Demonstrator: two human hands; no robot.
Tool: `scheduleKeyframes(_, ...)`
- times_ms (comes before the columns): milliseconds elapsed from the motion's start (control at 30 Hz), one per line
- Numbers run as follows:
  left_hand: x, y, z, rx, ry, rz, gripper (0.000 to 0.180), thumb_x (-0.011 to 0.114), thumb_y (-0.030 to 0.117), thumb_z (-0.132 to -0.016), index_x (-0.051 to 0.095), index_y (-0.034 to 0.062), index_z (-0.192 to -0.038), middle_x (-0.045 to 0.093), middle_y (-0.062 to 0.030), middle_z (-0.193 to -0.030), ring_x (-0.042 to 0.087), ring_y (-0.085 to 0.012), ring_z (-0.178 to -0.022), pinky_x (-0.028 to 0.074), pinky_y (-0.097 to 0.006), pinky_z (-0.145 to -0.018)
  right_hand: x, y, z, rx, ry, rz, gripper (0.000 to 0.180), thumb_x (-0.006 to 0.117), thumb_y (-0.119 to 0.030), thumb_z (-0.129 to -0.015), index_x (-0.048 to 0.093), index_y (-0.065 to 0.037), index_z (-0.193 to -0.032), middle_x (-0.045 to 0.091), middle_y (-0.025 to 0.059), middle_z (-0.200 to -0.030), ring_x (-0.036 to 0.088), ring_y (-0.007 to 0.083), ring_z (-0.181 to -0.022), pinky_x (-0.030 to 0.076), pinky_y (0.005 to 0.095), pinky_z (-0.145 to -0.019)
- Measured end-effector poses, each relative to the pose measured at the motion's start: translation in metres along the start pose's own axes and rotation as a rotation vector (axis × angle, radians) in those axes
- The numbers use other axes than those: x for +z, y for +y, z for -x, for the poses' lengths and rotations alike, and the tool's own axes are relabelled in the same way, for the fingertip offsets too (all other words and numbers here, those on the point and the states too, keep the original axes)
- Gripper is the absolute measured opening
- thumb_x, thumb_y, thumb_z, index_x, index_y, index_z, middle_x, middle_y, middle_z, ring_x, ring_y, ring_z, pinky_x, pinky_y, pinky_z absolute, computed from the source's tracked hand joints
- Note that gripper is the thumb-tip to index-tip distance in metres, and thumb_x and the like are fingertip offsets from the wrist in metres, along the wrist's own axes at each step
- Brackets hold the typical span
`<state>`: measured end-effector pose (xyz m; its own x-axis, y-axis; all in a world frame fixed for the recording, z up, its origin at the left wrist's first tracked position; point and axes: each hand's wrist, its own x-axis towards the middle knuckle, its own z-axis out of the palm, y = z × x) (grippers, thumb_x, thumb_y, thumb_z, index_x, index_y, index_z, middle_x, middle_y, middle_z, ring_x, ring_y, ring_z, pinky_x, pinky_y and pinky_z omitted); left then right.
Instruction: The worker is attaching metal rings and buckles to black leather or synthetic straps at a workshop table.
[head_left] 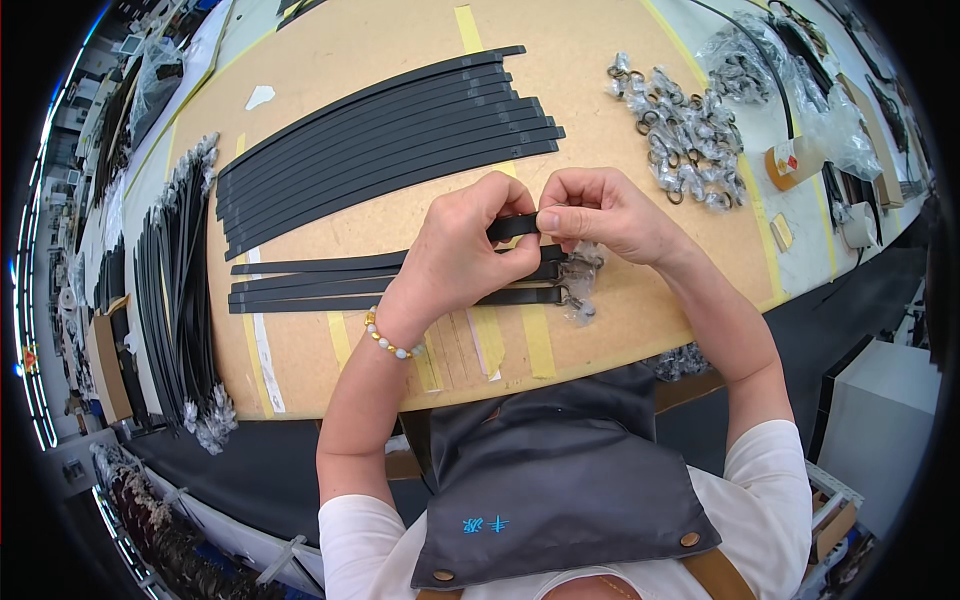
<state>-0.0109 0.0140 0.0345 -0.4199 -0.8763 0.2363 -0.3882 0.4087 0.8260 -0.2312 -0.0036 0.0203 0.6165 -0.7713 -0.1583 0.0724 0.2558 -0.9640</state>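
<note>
Both of my hands are closed on one black strap (513, 228) above the table. My left hand (450, 245) pinches it between thumb and fingers. At the strap's end, my right hand (600, 215) grips with thumb over bent fingers; whatever lies under those fingertips is hidden. Just below my hands, several black straps (300, 292) lie side by side, partly covered by my left hand and wrist. Clear plastic-wrapped pieces (580, 285) sit at their right ends. Beyond my hands, a neat row of black straps (385, 140) lies flat.
Small ring-shaped metal pieces in clear wrapping (685, 140) are heaped at the right. A bundle of straps with wrapped ends (175, 290) hangs over the table's left edge. A roll of amber tape (785, 165) stands at the far right. Yellow tape strips (537, 340) mark the tan tabletop (600, 325).
</note>
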Motion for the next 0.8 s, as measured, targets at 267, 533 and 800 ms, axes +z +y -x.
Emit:
scheduleKeyframes(267,0.0,0.001,0.0,0.0,0.002,0.003,0.018,0.074,0.007,-0.077,0.063,0.001,-0.09,0.068,-0.0093,-0.076,0.066,-0.0168,-0.066,0.053,-0.029,-0.059,-0.001,0.001,0.0,-0.016,-0.006,-0.014,0.025,0.077,-0.027,-0.095,0.067,-0.004,-0.092,0.064,-0.0021,-0.082,0.059,0.0049,-0.073,0.05,0.022,-0.066)
scheduleKeyframes(533,0.0,0.002,0.001,0.002,-0.003,-0.017,0.018,0.074,0.007,-0.077,0.063,0.0013,-0.09,0.067,-0.0095,-0.075,0.066,-0.0176,-0.065,0.053,-0.03,-0.059,0.002,0.003,0.001,-0.028,0.007,0.028,0.021,0.074,-0.023,-0.096,0.064,-0.005,-0.091,0.06,-0.0041,-0.08,0.055,0.0029,-0.07,0.045,0.0196,-0.064)
scheduleKeyframes(800,0.001,0.0,0.0,0.008,-0.033,0.009,0.017,0.074,0.004,-0.078,0.063,0.0008,-0.09,0.068,-0.0101,-0.076,0.067,-0.018,-0.066,0.053,-0.03,-0.059,0.012,0.013,0.003,-0.109,0.087,0.081,0.016,0.069,-0.015,-0.098,0.063,-0.003,-0.09,0.059,-0.0048,-0.08,0.047,0.0004,-0.074,0.039,0.0204,-0.062)
